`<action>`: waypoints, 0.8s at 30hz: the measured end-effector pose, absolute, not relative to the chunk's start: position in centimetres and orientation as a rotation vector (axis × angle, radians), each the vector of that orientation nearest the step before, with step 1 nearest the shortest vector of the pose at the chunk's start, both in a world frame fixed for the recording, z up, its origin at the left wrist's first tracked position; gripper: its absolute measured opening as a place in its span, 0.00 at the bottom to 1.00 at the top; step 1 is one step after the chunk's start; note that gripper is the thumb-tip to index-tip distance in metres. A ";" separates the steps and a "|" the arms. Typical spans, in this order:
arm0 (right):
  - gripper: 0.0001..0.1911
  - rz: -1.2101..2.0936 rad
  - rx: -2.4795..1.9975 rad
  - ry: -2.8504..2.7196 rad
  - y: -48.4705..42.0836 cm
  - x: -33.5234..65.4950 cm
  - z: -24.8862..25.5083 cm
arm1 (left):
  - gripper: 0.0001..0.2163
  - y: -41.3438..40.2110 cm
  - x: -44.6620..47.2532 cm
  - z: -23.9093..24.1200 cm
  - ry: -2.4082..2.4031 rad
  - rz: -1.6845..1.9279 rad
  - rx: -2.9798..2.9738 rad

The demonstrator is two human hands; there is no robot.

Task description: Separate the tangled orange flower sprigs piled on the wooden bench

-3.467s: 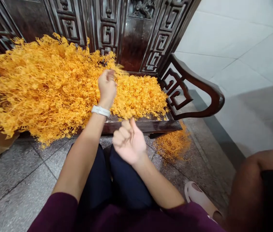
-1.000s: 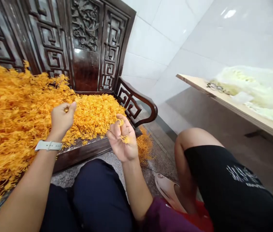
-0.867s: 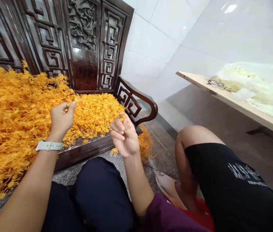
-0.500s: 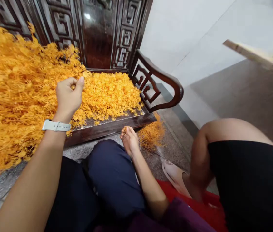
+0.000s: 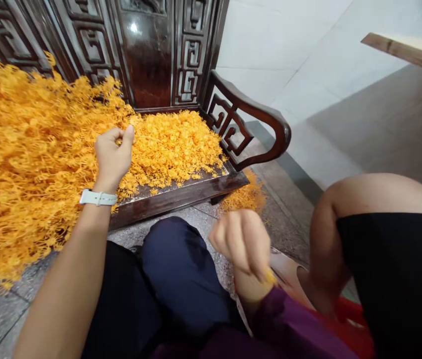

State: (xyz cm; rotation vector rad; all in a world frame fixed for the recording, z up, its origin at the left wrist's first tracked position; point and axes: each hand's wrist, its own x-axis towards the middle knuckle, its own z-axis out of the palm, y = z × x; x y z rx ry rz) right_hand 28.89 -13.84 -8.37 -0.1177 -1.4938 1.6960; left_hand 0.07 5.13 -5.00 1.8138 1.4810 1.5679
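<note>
My left hand [image 5: 113, 154], with a pale watch on the wrist, is closed in a pinch at the edge of a large heap of yellow-orange artificial flower sprigs [image 5: 35, 149]. What lies between its thumb and fingers is hidden. To its right, a lower pile of small yellow-orange plastic flowers [image 5: 181, 144] covers the end of the bench seat. Over my right knee, my right hand [image 5: 242, 244] is curled into a fist, slightly blurred. A yellow plastic flower piece [image 5: 270, 276] pokes out from the fist near the wrist.
The dark carved wooden bench [image 5: 181, 197] has a curved armrest [image 5: 261, 117] at its right end. More orange sprigs [image 5: 246, 194] lie on the floor beside it. Another person's bare knee [image 5: 363, 199] is close on my right, near something red [image 5: 352, 314]. A wooden edge [image 5: 405, 52] juts in at upper right.
My right hand has come up and to the right from beside the bench front, turning from palm-up to a fist with its back showing. My left hand stays pinched at the flowers.
</note>
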 end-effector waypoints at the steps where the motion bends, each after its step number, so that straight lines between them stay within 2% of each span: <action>1: 0.25 1.708 -0.063 -1.533 -12.9 28.7 -6.9 | 0.21 5.1 0.2 -5.0 1.478 1.579 1.809; 5: 0.27 1.473 -0.206 -1.196 -5.4 24.8 -1.7 | 0.22 4.9 0.4 -5.0 1.463 1.597 1.811; 8: 0.18 1.511 -0.400 -0.943 -1.5 21.2 0.1 | 0.22 4.6 0.4 -4.9 1.467 1.575 1.803; 11: 0.16 1.683 -0.340 -0.895 -2.2 19.6 -1.0 | 0.22 4.2 0.6 -4.7 1.464 1.540 1.818; 14: 0.10 1.669 -0.384 -0.854 -4.5 19.5 -3.2 | 0.21 3.7 1.1 -4.4 1.470 1.525 1.871; 19: 0.08 1.357 -0.694 -0.792 -5.2 19.0 -5.5 | 0.18 2.2 2.0 -3.8 1.435 1.501 1.992; 24: 0.17 0.950 -0.936 -0.885 -4.3 18.4 -6.3 | 0.15 0.3 2.6 -3.3 1.262 1.441 2.188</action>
